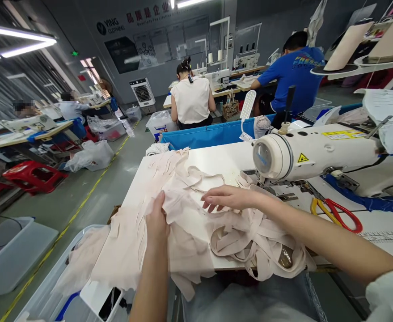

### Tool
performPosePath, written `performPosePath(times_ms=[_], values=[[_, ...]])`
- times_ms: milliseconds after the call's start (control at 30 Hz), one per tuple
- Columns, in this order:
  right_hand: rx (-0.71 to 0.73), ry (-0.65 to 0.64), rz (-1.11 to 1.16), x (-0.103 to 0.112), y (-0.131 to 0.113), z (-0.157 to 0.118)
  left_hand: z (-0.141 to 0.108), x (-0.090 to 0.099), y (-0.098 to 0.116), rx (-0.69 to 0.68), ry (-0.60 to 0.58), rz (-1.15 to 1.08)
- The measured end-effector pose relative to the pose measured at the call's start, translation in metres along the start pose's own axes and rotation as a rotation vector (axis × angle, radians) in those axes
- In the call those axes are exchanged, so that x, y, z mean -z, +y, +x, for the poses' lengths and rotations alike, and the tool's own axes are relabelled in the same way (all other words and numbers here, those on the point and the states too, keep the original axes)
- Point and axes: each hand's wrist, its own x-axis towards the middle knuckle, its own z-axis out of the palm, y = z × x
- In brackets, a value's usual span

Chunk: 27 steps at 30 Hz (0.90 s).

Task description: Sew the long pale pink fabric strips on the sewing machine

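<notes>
Thin pale pink fabric pieces [125,250] lie in overlapping layers on the left part of the white sewing table [134,181]. My left hand [158,217] is closed on the edge of a fabric piece [179,205], thumb on top, its fingers partly hidden. To the right, my right hand [228,197] hovers low over the cloth with fingers stretched out, palm down; whether it touches the fabric I cannot tell. Below my right forearm lies a tangled heap of pale pink fabric strips [253,237], partly hanging over the front edge.
A white sewing machine [303,152] stands at the right, with red-and-yellow-handled scissors [337,214] in front of it. A plastic bin [65,268] with fabric sits at lower left, a phone [110,304] beside it. Other people work at machines beyond a blue cloth trough [203,136].
</notes>
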Motion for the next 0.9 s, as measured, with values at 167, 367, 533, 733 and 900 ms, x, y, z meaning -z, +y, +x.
performPosePath(times_ms=[167, 367, 533, 733, 900], values=[[-0.039, -0.019, 0.016, -0.014, 0.01, 0.016, 0.028, 0.002, 0.033, 0.008, -0.037, -0.102], [0.257, -0.095, 0.109, -0.029, 0.0, 0.036, 0.036, 0.02, 0.038, 0.018, -0.097, -0.13], [0.277, 0.093, 0.145, -0.035, 0.0, 0.054, -0.001, 0.023, -0.013, 0.139, -0.176, 0.023], [0.311, 0.229, 0.106, -0.036, -0.004, 0.065, -0.03, 0.01, -0.043, 0.038, -0.23, 0.281], [0.303, 0.352, 0.066, -0.036, -0.005, 0.063, -0.027, -0.002, -0.038, -0.18, -0.179, 0.363]])
